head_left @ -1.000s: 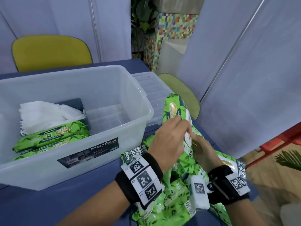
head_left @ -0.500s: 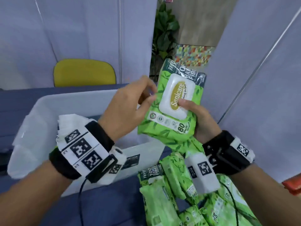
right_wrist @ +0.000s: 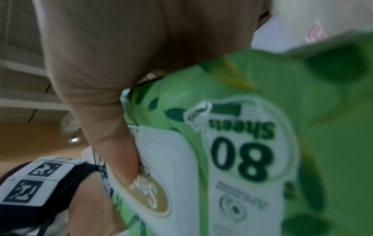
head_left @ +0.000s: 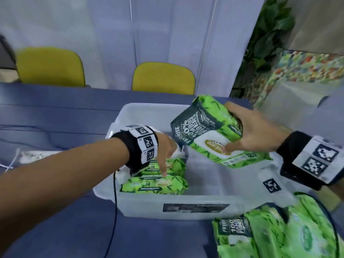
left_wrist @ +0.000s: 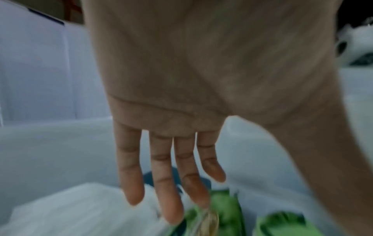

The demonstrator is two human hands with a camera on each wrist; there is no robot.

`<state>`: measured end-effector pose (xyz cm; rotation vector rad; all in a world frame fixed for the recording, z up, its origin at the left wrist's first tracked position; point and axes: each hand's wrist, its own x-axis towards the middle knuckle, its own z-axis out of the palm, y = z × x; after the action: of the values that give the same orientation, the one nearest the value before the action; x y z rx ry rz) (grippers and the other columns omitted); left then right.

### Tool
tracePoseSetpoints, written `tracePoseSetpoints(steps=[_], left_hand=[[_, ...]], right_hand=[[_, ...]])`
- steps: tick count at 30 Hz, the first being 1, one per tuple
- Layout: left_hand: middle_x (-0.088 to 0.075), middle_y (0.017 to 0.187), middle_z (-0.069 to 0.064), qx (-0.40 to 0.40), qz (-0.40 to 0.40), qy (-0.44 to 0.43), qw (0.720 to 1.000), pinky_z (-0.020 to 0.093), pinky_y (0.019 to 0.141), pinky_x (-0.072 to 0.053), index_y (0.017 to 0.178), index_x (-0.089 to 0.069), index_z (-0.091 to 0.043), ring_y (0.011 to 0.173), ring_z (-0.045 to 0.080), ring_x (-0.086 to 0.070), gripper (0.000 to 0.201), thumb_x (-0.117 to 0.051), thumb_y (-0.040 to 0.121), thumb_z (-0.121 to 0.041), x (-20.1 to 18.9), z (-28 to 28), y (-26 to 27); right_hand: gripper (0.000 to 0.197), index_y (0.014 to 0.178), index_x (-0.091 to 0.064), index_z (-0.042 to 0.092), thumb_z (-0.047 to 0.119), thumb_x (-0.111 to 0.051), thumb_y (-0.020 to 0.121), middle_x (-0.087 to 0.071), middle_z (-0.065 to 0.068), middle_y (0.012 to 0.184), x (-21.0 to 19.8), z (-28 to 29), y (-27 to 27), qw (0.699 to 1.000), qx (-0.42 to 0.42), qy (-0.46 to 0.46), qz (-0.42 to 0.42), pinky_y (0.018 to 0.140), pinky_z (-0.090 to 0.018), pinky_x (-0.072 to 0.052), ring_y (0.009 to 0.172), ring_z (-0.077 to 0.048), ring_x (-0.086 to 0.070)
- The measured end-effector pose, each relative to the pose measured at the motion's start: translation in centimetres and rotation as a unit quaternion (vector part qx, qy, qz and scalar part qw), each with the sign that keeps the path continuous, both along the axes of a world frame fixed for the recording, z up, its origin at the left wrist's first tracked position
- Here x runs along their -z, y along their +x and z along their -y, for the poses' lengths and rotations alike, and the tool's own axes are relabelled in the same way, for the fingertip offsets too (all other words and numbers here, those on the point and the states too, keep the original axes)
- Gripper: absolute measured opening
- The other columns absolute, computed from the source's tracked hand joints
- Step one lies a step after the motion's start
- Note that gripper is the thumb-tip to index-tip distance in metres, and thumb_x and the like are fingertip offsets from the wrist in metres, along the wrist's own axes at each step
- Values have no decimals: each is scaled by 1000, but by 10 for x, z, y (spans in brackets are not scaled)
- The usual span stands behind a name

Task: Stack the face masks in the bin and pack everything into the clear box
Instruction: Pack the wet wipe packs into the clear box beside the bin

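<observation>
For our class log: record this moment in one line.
right hand: holds wipes pack over clear box | left hand: open, on packed wipes

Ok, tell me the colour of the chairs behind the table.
Yellow chairs, clearest in the head view.

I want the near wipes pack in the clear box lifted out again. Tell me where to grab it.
Take the near wipes pack across its narrow width, coming from above. It lies flat, label up, inside the clear box, close against the front wall and the second pack behind, so only the top is free. The left hand already hangs open above it.
</observation>
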<state>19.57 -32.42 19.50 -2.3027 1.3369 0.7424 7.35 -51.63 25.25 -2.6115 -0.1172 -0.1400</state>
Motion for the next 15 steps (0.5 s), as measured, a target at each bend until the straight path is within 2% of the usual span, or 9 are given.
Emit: tracePoseSetpoints(steps=[1,3,4,5,7,10,12,14,15], left_hand=[[-56,129,10,-5,-15,19,1000,22,76,-40,128,-51,-3,97,20,-52,77,-72,75,-54,13,0,3],[-44,144,9,0,-25,67,997,28,98,-42,142,-37,-7,120,19,-49,91,-73,73,-55,37,-1,6],[-42,146,7,3,-23,84,996,28,99,-43,144,-35,-10,127,19,-46,92,-74,73,-52,47,-3,6],[-45,143,4,16,-20,94,995,26,95,-45,142,-37,-12,127,19,-48,89,-76,72,-50,57,-4,7],[-54,134,-1,35,-29,105,993,28,98,-44,139,-43,-16,120,19,-53,84,-77,70,-51,67,-4,8],[-60,126,-2,29,-83,79,993,27,100,-41,132,-51,-18,116,20,-56,78,-83,66,-43,76,-4,23],[-64,120,1,49,-83,55,994,32,100,-43,126,-57,-18,111,23,-59,77,-86,60,-46,78,-7,30],[-66,106,3,54,-61,37,996,32,87,-48,117,-58,-12,96,23,-61,74,-86,58,-47,83,-9,35],[-63,98,5,52,-47,35,997,29,77,-46,112,-56,-8,90,24,-58,67,-85,62,-41,84,-9,36]], right_hand=[[87,127,-47,18,19,-92,53,-62,8,109,6,-2,4,999,-15,-28,-16,84,-27,-45,100,-13,-58],[84,126,-47,21,25,-91,55,-63,6,114,17,-5,10,996,-46,-55,-61,88,-37,-47,100,-15,-61],[77,120,-49,27,29,-89,54,-66,9,109,21,-6,12,992,-69,-62,-84,83,-40,-50,94,-13,-64],[70,112,-49,31,32,-87,54,-67,10,101,25,-7,14,988,-87,-70,-109,78,-40,-52,87,-10,-65],[63,106,-48,34,32,-85,55,-67,11,89,31,-9,18,977,-109,-92,-156,70,-33,-52,77,-4,-64],[61,99,-43,44,33,-84,55,-65,15,81,38,-17,24,956,-144,-142,-213,63,-21,-48,71,0,-61],[62,97,-38,48,38,-82,55,-62,15,81,46,-28,28,937,-169,-184,-246,64,-20,-48,70,1,-58],[64,99,-34,47,40,-81,56,-59,13,83,55,-43,34,913,-195,-226,-278,67,-24,-48,71,0,-54],[66,99,-32,46,40,-81,56,-56,13,85,59,-51,37,901,-210,-246,-290,68,-25,-47,72,-2,-52]])
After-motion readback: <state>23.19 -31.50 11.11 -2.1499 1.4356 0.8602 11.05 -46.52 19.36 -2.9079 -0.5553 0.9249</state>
